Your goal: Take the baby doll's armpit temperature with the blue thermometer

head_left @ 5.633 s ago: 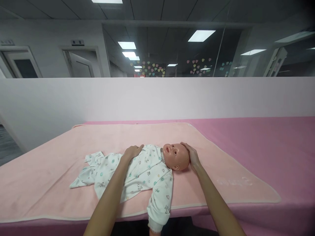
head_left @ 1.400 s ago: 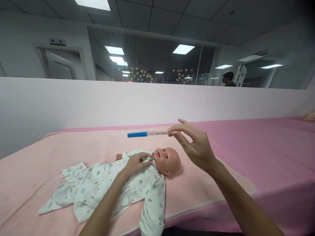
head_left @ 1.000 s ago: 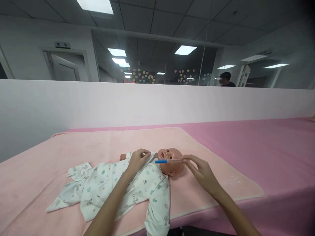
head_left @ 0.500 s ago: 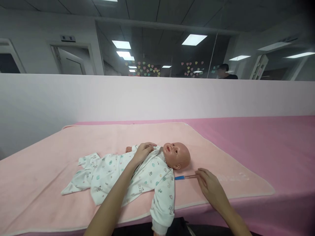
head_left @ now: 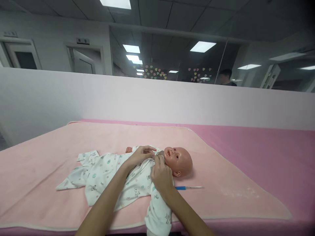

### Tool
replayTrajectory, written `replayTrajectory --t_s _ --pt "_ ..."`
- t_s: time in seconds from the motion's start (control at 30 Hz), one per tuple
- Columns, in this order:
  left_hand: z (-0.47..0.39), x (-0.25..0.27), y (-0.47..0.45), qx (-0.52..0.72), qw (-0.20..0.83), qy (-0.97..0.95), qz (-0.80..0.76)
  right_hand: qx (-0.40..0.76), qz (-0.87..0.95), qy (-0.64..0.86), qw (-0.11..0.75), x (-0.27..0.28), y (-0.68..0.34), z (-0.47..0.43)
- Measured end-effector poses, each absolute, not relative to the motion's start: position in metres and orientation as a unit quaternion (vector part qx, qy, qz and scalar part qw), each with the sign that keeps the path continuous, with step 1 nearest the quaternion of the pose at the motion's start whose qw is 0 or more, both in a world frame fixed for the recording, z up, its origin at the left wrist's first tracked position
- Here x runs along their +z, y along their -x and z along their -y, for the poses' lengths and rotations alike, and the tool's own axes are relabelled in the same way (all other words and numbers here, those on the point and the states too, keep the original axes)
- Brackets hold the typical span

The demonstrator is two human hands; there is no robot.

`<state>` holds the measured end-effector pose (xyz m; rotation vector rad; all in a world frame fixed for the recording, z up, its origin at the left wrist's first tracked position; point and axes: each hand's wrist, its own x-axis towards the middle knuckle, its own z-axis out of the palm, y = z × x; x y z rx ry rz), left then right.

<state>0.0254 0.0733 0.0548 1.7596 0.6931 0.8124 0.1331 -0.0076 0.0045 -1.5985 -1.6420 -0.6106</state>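
A baby doll (head_left: 182, 160) lies on its back, head to the right, in a white patterned outfit (head_left: 108, 170). My left hand (head_left: 141, 155) rests over the chest, its thumb and fingers bent together at the garment's neck opening. Beside it, my right hand (head_left: 161, 175) has its fingers curled on the collar edge, just below the chin. Both sets of fingertips meet near the neckline, and the cloth between them is mostly hidden. A thin rod with a blue end (head_left: 180, 188) and a pale, slender stem lies on the blanket, right of the doll's near shoulder, untouched.
A peach blanket (head_left: 221, 177) is spread beneath the doll on a pink-covered surface (head_left: 246, 141). A white low wall (head_left: 172, 101) runs along the back. Beyond it are a window with heart stickers and a person (head_left: 225, 77).
My right hand has let go of the rod, leaving it on the blanket, and has moved left to the collar. My left hand stays on the chest, fingers now more bent. The view has tilted slightly.
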Motion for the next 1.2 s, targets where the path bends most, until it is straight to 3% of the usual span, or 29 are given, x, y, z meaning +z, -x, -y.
replayTrajectory --t_s 0.23,0.43,0.63,1.2 --pt "-0.069 0.052 -0.019 0.467 0.615 -0.549 -0.321 -0.176 0.622 0.502 0.575 -0.002 -0.143 0.011" --pt "-0.062 0.053 -0.02 0.445 0.606 -0.589 -0.295 -0.166 0.595 0.393 0.681 -0.004 -0.143 0.014" --pt "-0.056 0.057 -0.019 0.333 0.601 -0.673 -0.274 -0.071 0.595 0.462 0.654 0.001 -0.141 0.013" --pt "-0.059 0.059 -0.013 0.287 0.562 -0.73 -0.262 0.003 0.576 0.491 0.653 -0.002 -0.142 0.012"
